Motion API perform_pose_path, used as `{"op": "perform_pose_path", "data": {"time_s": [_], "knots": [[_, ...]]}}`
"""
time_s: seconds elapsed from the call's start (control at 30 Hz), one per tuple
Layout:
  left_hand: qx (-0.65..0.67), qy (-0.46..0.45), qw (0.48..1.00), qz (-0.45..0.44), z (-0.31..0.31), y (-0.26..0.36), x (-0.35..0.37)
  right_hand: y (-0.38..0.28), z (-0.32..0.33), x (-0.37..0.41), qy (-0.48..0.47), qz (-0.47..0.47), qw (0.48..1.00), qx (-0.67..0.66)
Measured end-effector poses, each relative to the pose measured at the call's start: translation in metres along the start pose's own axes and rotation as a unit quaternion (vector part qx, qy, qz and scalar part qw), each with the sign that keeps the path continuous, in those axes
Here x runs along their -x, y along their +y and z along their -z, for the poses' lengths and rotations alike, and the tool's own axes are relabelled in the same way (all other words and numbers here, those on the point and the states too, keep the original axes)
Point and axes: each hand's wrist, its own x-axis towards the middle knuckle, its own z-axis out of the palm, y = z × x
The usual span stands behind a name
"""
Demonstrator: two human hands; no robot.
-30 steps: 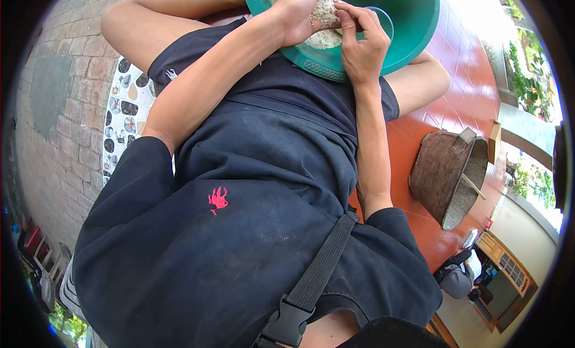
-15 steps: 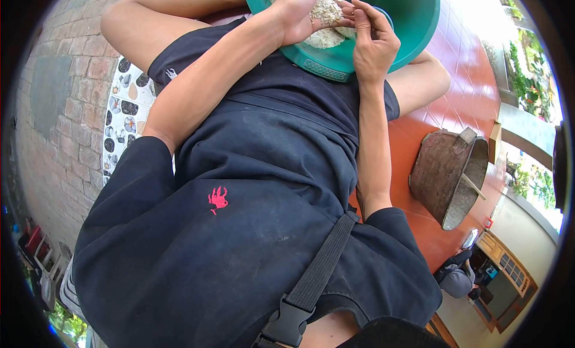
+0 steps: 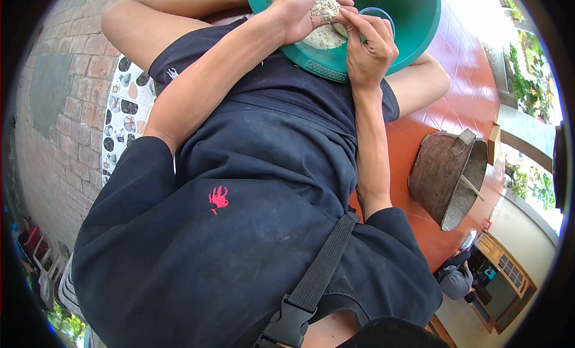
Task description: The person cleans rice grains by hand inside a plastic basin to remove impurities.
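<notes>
My left hand [image 3: 297, 16] is palm up and cupped, holding a small heap of rice grains [image 3: 325, 8] over a green basin [image 3: 422, 28]. My right hand [image 3: 370, 50] is at the edge of that heap, thumb and fingertips pinched together; whatever sits between them is too small to make out. More pale rice [image 3: 325, 39] lies in the basin below my hands. Behind my right fingers shows the rim of a bluish round container [image 3: 383, 13], partly hidden inside the basin. The basin rests against my lap between my bent legs.
A brown, worn tapered vessel [image 3: 440, 174] lies tipped to my right on red floor tiles [image 3: 413, 228], a thin stick in its mouth. Brick paving [image 3: 66, 126] and a pebble-patterned border [image 3: 124, 108] are on my left. Another person [image 3: 456, 282] is farther back near a doorway.
My right hand has tipped toward the left palm, its fingertips moving from raised beside it onto the edge of the rice. The bluish container's rim shows more.
</notes>
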Motion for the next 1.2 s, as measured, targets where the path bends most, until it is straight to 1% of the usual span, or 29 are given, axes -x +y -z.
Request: {"op": "perform_pose_path", "data": {"time_s": [0.03, 0.17, 0.23, 0.27, 0.33, 0.47, 0.57, 0.63, 0.73, 0.87, 0.93, 0.97, 1.03, 1.2], "knots": [[0.003, 0.016, 1.0, -0.005, -0.002, 0.001, 0.002, -0.002, 0.001, 0.0, 0.003, 0.028, 0.998, 0.051], [-0.009, 0.025, 0.999, -0.017, -0.006, 0.002, 0.004, -0.004, 0.0, 0.001, -0.019, 0.033, 0.998, 0.051], [-0.032, 0.043, 0.998, -0.017, -0.008, 0.002, 0.005, -0.004, -0.002, 0.002, -0.047, 0.002, 0.998, 0.048], [-0.032, 0.043, 0.998, -0.018, -0.006, 0.001, 0.003, -0.004, -0.002, 0.002, -0.047, 0.002, 0.998, 0.048], [-0.034, 0.024, 0.999, -0.019, -0.002, -0.001, -0.001, -0.003, -0.002, 0.003, -0.061, -0.018, 0.998, 0.027], [-0.046, 0.036, 0.998, -0.018, -0.005, 0.0, 0.002, -0.005, -0.002, 0.003, -0.07, -0.02, 0.997, 0.03], [-0.034, 0.037, 0.999, 0.0, -0.004, -0.001, 0.001, -0.007, -0.002, 0.003, -0.07, -0.037, 0.997, 0.012], [-0.029, 0.021, 0.999, -0.013, 0.001, -0.003, -0.002, -0.012, -0.001, 0.0, -0.08, -0.081, 0.993, -0.013], [-0.02, 0.001, 1.0, -0.006, 0.008, -0.006, -0.009, -0.007, -0.003, 0.001, -0.096, -0.081, 0.992, 0.0], [-0.034, 0.027, 0.999, -0.012, 0.002, -0.003, -0.002, -0.006, -0.001, 0.0, -0.091, -0.08, 0.993, -0.01], [-0.007, -0.012, 1.0, -0.007, 0.008, -0.005, -0.007, -0.003, 0.001, 0.001, -0.08, -0.101, 0.991, -0.036], [-0.007, -0.012, 1.0, -0.006, 0.007, -0.004, -0.006, -0.003, 0.0, 0.001, -0.081, -0.101, 0.991, -0.036], [-0.004, -0.017, 1.0, 0.011, 0.005, -0.003, -0.004, -0.003, -0.002, 0.0, -0.045, -0.088, 0.993, -0.064], [0.006, -0.014, 1.0, 0.02, 0.002, -0.002, -0.001, -0.002, 0.0, -0.001, -0.026, -0.085, 0.994, -0.068]]}}
